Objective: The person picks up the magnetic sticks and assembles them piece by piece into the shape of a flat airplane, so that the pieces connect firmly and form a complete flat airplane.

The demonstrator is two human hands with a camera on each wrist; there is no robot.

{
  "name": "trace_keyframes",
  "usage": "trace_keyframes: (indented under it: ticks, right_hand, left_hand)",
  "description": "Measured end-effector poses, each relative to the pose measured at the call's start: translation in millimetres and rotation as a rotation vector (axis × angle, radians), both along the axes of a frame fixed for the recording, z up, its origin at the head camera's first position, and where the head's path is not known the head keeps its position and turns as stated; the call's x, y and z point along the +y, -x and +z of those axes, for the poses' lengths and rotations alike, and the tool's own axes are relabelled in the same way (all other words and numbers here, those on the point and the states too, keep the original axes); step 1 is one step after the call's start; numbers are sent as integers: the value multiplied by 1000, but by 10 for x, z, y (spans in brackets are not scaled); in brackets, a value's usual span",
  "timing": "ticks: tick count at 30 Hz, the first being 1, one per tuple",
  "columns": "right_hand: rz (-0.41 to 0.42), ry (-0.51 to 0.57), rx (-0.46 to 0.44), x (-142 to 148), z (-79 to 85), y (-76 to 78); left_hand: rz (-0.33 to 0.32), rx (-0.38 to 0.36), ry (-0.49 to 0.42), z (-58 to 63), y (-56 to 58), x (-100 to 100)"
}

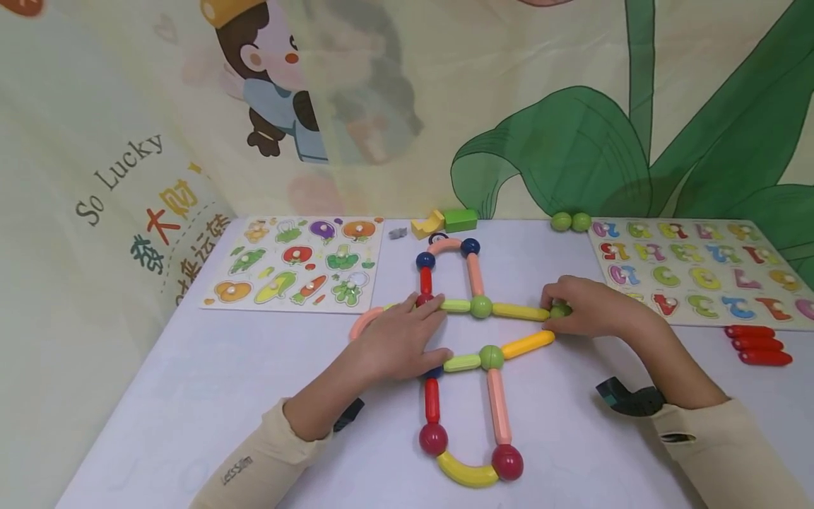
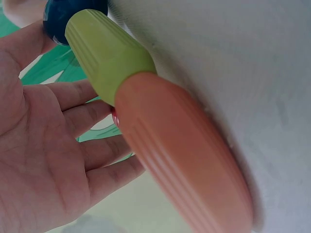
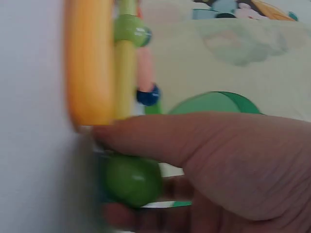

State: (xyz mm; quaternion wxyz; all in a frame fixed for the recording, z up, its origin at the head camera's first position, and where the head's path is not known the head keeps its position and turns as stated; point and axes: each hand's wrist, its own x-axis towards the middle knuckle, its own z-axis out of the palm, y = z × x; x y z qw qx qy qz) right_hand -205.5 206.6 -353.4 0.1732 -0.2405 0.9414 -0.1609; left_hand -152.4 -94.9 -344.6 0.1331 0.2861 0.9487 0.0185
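A figure of magnetic sticks and balls lies on the white table. My right hand (image 1: 588,307) pinches a green ball (image 3: 133,179) between thumb and fingers, by the right end of a yellow stick (image 1: 521,312). Just below, the free end of an orange-yellow stick (image 1: 528,344) lies close to the thumb. My left hand (image 1: 400,339) rests spread over the figure's left side. Its fingertips are at a red ball (image 1: 425,302), its thumb at a dark blue ball (image 2: 73,22). Under the palm runs a curved pink stick (image 2: 184,150), joining a light green stick (image 2: 109,58).
A vegetable puzzle board (image 1: 292,265) lies back left, a number puzzle board (image 1: 706,272) back right. Two green balls (image 1: 571,222), a green block (image 1: 461,220) and a yellow block (image 1: 427,224) sit along the back. Several red sticks (image 1: 757,344) lie at the right.
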Motion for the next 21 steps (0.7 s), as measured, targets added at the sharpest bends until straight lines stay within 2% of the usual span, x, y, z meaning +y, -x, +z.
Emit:
trace_keyframes:
  ticks: [3, 9, 18, 21]
  right_hand:
    - [-30, 24, 60, -14, -92, -28]
    - [-76, 121, 78, 42, -188, -91]
    - [-5, 207, 123, 132, -151, -228]
    - [33, 192, 142, 135, -140, -265]
  left_hand:
    - [2, -5, 2, 0, -7, 0]
    - [4, -6, 8, -2, -10, 7]
    - [4, -5, -2, -3, -7, 6]
    - [8, -5, 1, 1, -6, 8]
